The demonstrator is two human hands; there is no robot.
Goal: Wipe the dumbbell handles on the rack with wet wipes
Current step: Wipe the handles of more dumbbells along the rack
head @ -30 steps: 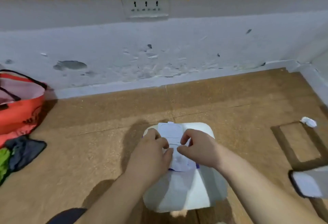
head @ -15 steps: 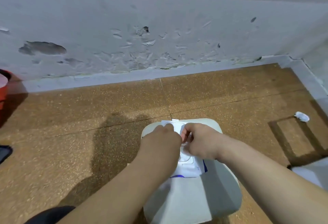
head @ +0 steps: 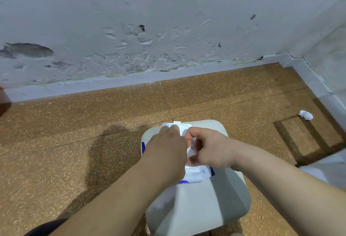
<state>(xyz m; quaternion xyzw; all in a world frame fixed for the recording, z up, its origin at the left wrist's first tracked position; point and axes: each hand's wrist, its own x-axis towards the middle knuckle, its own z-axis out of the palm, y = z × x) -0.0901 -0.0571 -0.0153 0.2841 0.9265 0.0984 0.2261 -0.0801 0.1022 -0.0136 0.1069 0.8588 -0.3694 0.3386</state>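
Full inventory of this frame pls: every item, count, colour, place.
Rounded white stool seat: 1, white, centre foreground
White plastic wet-wipe pack with blue print: 1, white and blue, on the stool seat
Crumpled white tissue: 1, white, on floor, right
Brown speckled floor: 1, brown, throughout
Peeling grey wall: 1, grey, behind
Left hand: 1, resting on pack
Right hand: 1, fingers curled over pack's opening

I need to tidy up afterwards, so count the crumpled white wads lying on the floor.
1. The crumpled white wad lies on the brown floor at far right, near the wall corner. Others could hide behind the arms or stool.
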